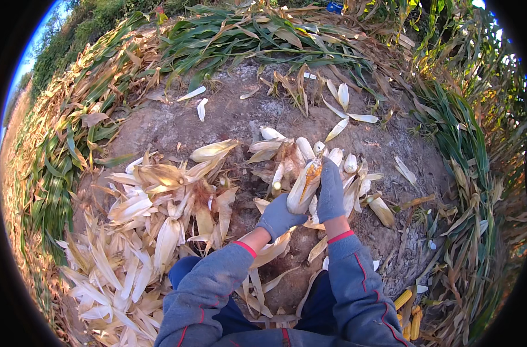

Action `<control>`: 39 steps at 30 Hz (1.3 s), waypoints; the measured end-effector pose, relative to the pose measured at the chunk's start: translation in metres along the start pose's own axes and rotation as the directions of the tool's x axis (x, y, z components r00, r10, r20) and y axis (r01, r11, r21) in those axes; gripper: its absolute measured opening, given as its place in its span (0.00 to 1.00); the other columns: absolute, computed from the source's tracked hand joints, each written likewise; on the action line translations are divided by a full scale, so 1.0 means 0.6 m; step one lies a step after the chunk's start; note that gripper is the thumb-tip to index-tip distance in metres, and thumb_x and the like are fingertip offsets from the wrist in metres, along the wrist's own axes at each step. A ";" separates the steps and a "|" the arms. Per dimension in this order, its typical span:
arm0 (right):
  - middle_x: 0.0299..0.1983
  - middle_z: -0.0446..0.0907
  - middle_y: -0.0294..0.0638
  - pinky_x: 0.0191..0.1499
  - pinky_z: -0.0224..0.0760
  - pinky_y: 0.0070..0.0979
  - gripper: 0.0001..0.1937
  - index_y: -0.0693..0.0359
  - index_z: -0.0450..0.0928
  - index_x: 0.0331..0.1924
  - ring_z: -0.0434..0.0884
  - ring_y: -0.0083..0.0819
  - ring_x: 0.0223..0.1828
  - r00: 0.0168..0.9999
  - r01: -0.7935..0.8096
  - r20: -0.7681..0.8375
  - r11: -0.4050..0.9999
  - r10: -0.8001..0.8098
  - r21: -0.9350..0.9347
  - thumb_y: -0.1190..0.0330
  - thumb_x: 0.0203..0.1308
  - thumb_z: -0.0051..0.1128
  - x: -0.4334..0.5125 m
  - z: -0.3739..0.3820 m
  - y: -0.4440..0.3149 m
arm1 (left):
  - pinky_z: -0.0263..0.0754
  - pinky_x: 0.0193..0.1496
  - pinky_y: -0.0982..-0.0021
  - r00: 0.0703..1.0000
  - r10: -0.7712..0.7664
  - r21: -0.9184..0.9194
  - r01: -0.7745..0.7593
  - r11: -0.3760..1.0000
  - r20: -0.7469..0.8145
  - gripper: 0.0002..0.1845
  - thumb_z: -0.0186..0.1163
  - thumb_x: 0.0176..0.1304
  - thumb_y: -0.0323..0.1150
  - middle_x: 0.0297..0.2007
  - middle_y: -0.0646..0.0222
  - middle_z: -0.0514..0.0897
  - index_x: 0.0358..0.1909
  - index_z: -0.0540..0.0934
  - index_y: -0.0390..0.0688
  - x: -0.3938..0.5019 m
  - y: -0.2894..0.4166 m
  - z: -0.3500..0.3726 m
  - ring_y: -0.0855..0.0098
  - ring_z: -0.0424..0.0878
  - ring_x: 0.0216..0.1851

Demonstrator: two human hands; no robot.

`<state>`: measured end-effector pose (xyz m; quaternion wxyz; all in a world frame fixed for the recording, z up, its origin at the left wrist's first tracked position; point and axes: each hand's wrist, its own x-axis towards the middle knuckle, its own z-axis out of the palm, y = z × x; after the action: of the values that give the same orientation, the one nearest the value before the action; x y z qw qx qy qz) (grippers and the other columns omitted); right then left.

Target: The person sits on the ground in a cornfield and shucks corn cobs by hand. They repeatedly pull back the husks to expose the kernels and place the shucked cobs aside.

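Between my gloved hands is an ear of corn [306,184], tilted with its tip away from me. Its pale husk is parted along one side, and a strip of yellow-orange kernels shows near the tip. My left hand [280,218], in a grey glove, holds the ear's lower end. My right hand [331,191], gloved the same way, grips it by the upper right side, its thumb hidden from view. Just beyond my hands lie several unhusked ears [305,148] with pale husks, some with brown silk.
A large heap of dry husks [129,260] spreads at the left. Several husked yellow cobs [403,299] lie on the ground at lower right. Cut green corn stalks [263,39] curve around the far side, and more stalks [458,126] border the right. Loose husk pieces [343,97] lie on bare soil.
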<state>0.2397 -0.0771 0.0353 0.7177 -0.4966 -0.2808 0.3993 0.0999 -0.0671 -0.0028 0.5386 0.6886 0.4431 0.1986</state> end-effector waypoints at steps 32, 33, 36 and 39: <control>0.24 0.76 0.35 0.19 0.59 0.16 0.08 0.60 0.75 0.34 0.70 0.17 0.19 0.963 -0.236 -0.151 0.970 0.225 -0.062 0.65 0.65 0.52 0.005 -0.063 0.004 | 0.74 0.49 0.68 0.915 -0.145 -0.897 -0.322 0.302 -0.377 0.16 0.65 0.55 0.28 0.39 0.67 0.80 0.45 0.76 0.39 0.021 0.022 -0.110 0.69 0.79 0.42; 0.25 0.76 0.35 0.21 0.61 0.16 0.08 0.61 0.75 0.34 0.71 0.17 0.20 0.972 -0.222 -0.114 0.958 0.204 -0.181 0.66 0.65 0.51 0.003 -0.065 0.009 | 0.74 0.50 0.67 0.889 -0.149 -0.867 -0.365 0.340 -0.433 0.16 0.64 0.55 0.27 0.39 0.66 0.80 0.45 0.76 0.39 0.023 0.020 -0.122 0.68 0.79 0.42; 0.26 0.77 0.35 0.27 0.66 0.17 0.10 0.64 0.76 0.31 0.73 0.19 0.24 0.978 -0.198 -0.017 0.900 0.208 -0.388 0.67 0.65 0.52 -0.005 -0.071 0.031 | 0.74 0.50 0.67 0.848 -0.207 -0.845 -0.400 0.354 -0.488 0.16 0.64 0.54 0.26 0.39 0.67 0.80 0.46 0.76 0.40 0.023 0.016 -0.143 0.68 0.80 0.42; 0.25 0.77 0.35 0.27 0.65 0.17 0.11 0.65 0.75 0.29 0.72 0.17 0.24 0.981 -0.134 0.053 0.857 0.184 -0.498 0.67 0.65 0.52 -0.012 -0.072 0.048 | 0.74 0.49 0.67 0.834 -0.221 -0.839 -0.416 0.351 -0.506 0.18 0.65 0.52 0.25 0.39 0.67 0.80 0.47 0.76 0.40 0.022 0.020 -0.154 0.69 0.80 0.42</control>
<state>0.2622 -0.0988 -0.0071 0.5173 -0.6639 -0.3663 0.3967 0.0423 -0.0042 0.0368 0.6685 0.1988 0.3378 0.6320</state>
